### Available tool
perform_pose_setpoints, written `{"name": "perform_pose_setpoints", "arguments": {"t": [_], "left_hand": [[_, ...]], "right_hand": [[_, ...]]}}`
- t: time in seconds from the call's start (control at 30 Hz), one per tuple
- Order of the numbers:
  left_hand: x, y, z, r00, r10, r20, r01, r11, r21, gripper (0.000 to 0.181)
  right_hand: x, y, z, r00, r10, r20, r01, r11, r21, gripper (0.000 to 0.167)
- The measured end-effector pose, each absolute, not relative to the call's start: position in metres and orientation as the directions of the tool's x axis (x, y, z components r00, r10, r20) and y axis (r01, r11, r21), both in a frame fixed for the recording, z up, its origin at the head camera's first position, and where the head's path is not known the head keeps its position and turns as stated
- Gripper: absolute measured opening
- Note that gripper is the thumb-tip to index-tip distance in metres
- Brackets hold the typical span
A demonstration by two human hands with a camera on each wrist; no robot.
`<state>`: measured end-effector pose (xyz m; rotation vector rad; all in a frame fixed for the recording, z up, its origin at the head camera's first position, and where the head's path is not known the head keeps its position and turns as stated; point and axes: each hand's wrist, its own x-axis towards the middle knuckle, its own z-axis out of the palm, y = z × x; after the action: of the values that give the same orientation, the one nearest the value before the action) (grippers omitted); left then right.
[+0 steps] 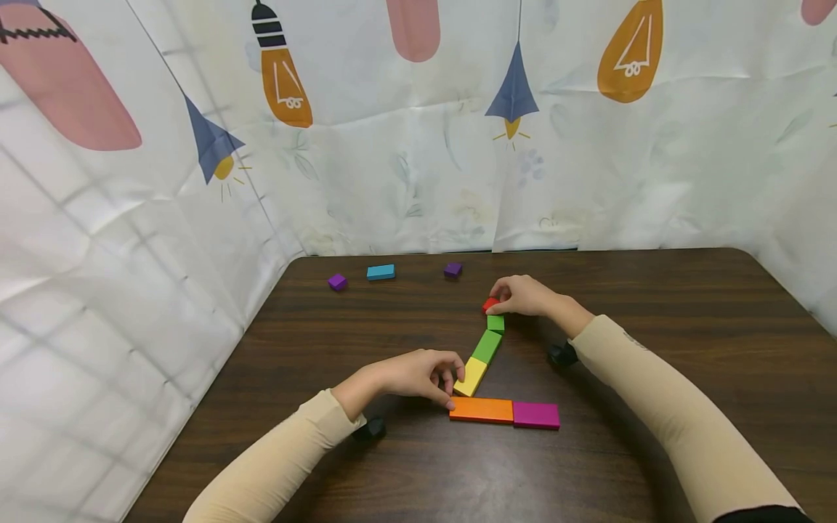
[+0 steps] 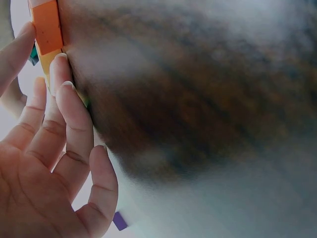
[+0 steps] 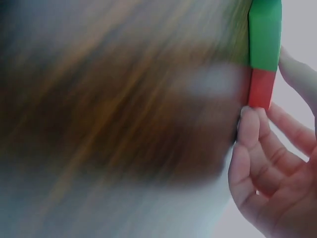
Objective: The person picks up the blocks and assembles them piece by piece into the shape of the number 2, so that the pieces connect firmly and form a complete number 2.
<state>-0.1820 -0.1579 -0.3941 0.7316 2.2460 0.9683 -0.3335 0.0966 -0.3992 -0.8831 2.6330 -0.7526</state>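
Thumb and fingers of my right hand (image 1: 526,296) pinch a small red block (image 1: 490,305) at the far end of a row. Below it in the head view follow a small green block (image 1: 495,324), a longer green block (image 1: 487,346) and a yellow block (image 1: 471,376), slanting toward me. An orange block (image 1: 481,410) lies across the near end, with a magenta block (image 1: 536,415) against its right end. My left hand (image 1: 418,372) touches the orange block's left end with the thumb; its loosely bent index finger is at the yellow block.
Toward the back left of the brown wooden table (image 1: 366,327) lie a purple block (image 1: 337,282), a blue block (image 1: 381,272) and a dark purple block (image 1: 453,269). A printed curtain (image 1: 418,196) hangs behind the table and along its left side.
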Motion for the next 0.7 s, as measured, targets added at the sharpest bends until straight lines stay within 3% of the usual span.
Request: {"name": "perform_pose_setpoints", "arguments": {"t": [0.27, 0.53, 0.7], "left_hand": [[-0.182, -0.158, -0.394, -0.684, 0.665, -0.300, 0.244, 0.596, 0.765, 0.034], [-0.181, -0.158, -0.395, -0.687, 0.664, -0.297, 0.257, 0.603, 0.755, 0.033], [-0.181, -0.158, -0.394, -0.686, 0.666, -0.294, 0.257, 0.599, 0.758, 0.034]], "right_hand": [[-0.334, 0.103, -0.402, -0.725, -0.684, -0.080, -0.526, 0.626, -0.576, 0.031], [-0.331, 0.105, -0.401, -0.711, -0.700, -0.072, -0.555, 0.621, -0.553, 0.032], [-0.331, 0.111, -0.398, -0.676, -0.732, -0.088, -0.552, 0.582, -0.598, 0.038]]}}
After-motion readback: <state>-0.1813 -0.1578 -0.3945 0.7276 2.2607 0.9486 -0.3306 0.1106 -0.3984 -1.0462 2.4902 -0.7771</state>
